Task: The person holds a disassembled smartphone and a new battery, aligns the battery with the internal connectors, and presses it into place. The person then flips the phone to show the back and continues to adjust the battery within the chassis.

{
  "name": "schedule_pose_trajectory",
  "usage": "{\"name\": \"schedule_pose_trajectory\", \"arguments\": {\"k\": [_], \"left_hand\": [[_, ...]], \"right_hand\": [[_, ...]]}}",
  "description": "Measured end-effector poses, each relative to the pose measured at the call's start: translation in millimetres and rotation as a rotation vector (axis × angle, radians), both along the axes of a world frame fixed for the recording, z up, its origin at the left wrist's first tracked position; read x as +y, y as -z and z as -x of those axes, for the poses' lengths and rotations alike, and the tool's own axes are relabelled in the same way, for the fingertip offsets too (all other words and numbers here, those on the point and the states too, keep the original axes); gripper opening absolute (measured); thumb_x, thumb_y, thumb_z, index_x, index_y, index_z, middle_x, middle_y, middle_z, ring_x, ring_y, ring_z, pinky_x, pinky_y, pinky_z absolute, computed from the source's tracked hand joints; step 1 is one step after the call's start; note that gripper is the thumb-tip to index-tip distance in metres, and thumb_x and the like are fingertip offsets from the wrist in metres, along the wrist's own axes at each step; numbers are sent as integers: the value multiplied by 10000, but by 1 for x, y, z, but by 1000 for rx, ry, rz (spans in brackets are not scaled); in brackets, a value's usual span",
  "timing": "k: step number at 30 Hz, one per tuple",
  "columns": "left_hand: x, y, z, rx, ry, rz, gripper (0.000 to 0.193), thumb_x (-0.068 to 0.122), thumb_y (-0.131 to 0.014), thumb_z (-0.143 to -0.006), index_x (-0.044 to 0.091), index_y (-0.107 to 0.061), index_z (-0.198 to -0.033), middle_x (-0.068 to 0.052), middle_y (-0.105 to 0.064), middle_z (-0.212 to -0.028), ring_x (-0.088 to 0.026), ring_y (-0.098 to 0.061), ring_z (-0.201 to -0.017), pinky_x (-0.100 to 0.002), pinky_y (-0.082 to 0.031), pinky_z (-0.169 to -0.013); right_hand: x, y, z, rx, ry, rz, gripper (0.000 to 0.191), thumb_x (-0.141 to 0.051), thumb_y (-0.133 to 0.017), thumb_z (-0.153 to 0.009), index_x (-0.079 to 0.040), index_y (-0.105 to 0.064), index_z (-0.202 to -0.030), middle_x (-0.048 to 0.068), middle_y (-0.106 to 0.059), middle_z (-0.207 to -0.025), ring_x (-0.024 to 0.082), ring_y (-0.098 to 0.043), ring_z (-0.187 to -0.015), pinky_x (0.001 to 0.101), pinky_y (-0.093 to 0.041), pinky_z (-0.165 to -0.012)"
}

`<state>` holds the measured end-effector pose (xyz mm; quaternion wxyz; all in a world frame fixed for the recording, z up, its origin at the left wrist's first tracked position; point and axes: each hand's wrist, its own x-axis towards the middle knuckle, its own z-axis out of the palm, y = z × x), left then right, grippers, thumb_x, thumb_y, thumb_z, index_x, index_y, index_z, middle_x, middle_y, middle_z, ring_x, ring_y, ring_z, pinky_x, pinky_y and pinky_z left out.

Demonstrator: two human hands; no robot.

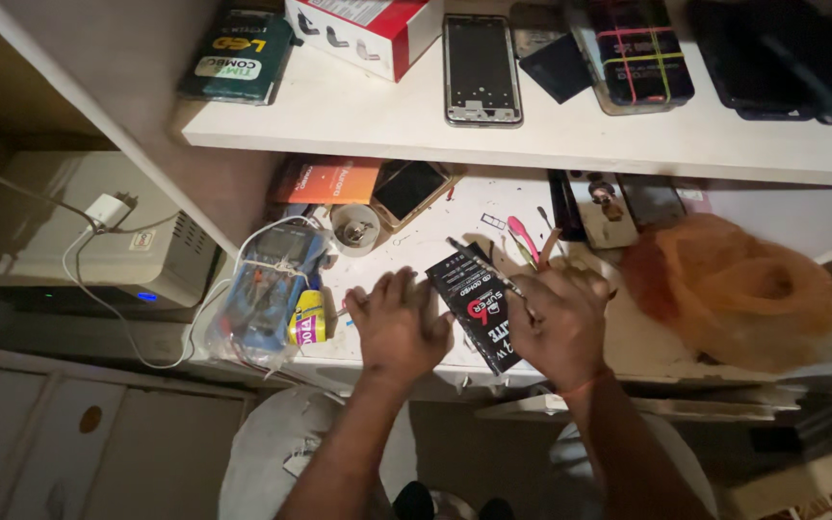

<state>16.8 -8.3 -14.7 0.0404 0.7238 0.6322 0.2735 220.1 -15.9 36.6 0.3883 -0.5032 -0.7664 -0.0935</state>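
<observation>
A: Largest first?
B: White workbench (455, 217) under a white shelf (358, 116); on the shelf, a bare phone frame (481, 69), a red and white box (363, 29), dark phone cases (642, 53).
A: On the bench itself?
B: Crumpled orange plastic bag (734, 289) at the right, a blue multimeter in a clear bag (267, 289) at the left, a small round cup (354, 229) behind it.
A: And between the hands?
B: Flat black phone battery (474, 303), lying on the bench, tilted, its near end under the right hand (560, 323).
A: Fingers?
B: Left hand (395, 323) flat, fingers close together, pressing down just beside the battery's left edge. Right hand curled, seemingly pinched on a thin dark tool (483, 265) slanting over the battery; exact grip hard to tell.
A: Handling?
B: Likely light, thin, stiff but easily bent or punctured; slick wrapper. Best taken by the long edges, never pried at the face.
</observation>
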Motion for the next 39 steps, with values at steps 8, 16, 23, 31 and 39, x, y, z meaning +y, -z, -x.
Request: {"name": "schedule_pose_trajectory", "arguments": {"k": [8, 16, 23, 31, 39], "left_hand": [[-2, 16, -21, -1159, 105, 141, 414, 273, -730, -946, 71, -650, -1299, -43, -683, -979, -155, -586, -809, -299, -482, -698], [-1, 14, -24, -1548, 228, 691, 319, 356, -695, -977, 52, -647, -1061, 41, -525, -734, -51, -425, -610, -220, -330, -500], [-8, -2, -28, -1776, 78, 625, 228, 247, -638, -950, 62, -671, -1080, -20, -672, -882, -95, -608, -755, -257, -500, -637], [2, -6, -17, -1859, -17, 666, 261, 170, -503, -997, 24, -658, -1147, -123, -684, -997, -182, -684, -835, -310, -586, -737], [20, 4, 1, -2267, 157, 680, 361, 166, -462, -1055, -92, -506, -1303, -220, -687, -1173, -292, -696, -1064, -392, -572, -968]], "right_hand": [[-7, -5, 14, -79, -28, -91, 196, -87, -732, -801, -77, -768, -993, 33, -642, -871, 243, -584, -866, 427, -397, -923], [-17, 8, 35, -151, -122, -75, 121, -128, -726, -812, -85, -748, -924, 38, -635, -904, 242, -566, -876, 444, -381, -885], [-24, 14, 44, -224, -93, -41, 206, -158, -738, -859, -88, -774, -1049, 24, -667, -986, 206, -550, -859, 420, -374, -874], [-28, -10, 51, -221, -223, 31, 314, -209, -762, -851, -78, -771, -1136, 71, -698, -1143, 204, -547, -852, 404, -395, -803], [-20, 7, 13, 814, 67, 478, 190, -223, -672, -1001, -54, -736, -1062, 51, -733, -920, 167, -619, -750, 345, -519, -695]]}}
